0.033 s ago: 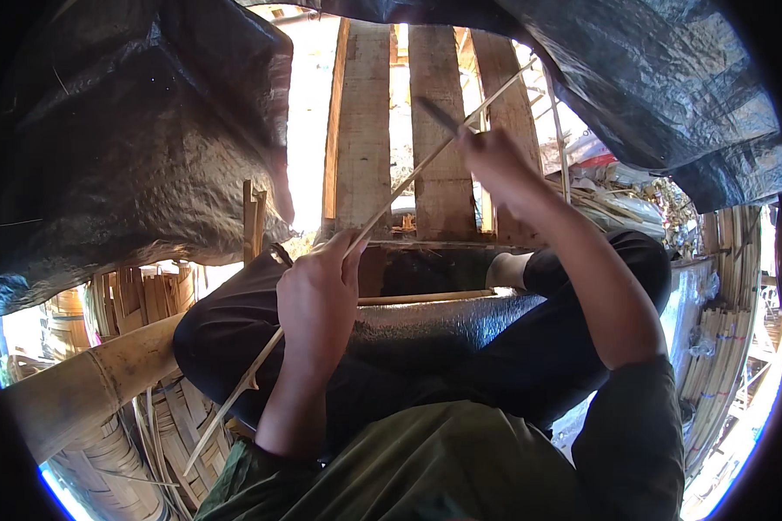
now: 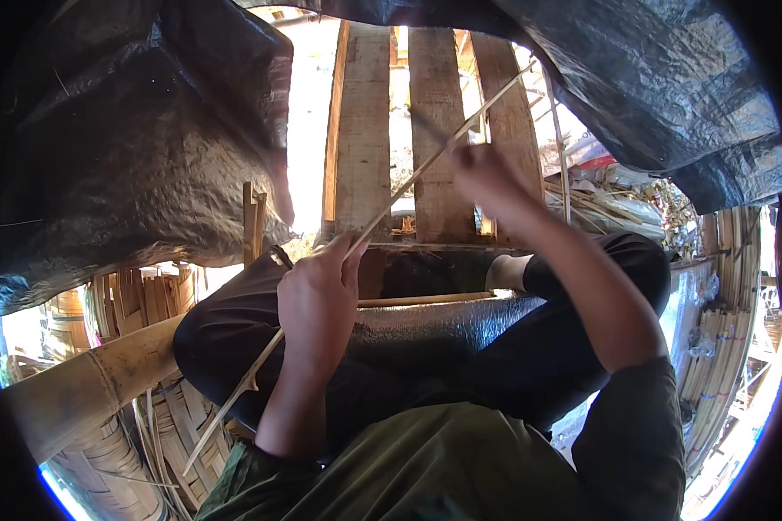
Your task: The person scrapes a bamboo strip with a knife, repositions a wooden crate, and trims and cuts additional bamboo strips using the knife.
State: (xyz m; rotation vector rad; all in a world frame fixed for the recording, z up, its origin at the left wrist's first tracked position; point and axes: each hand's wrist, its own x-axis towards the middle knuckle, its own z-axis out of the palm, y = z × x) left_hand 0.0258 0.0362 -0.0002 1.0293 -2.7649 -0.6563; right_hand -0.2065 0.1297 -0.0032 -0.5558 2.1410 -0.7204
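At the far left a thick bamboo pole lies beside woven bamboo baskets, under a black plastic sheet. The left hand is closed around a long thin bamboo strip, which runs from below the knee up and right across the wooden planks. The right hand, blurred, grips the strip's upper part, seemingly with a blade, though this cannot be made out. A second strip rests across the lap. Judging from the bundled bamboo at right, much remains unworked.
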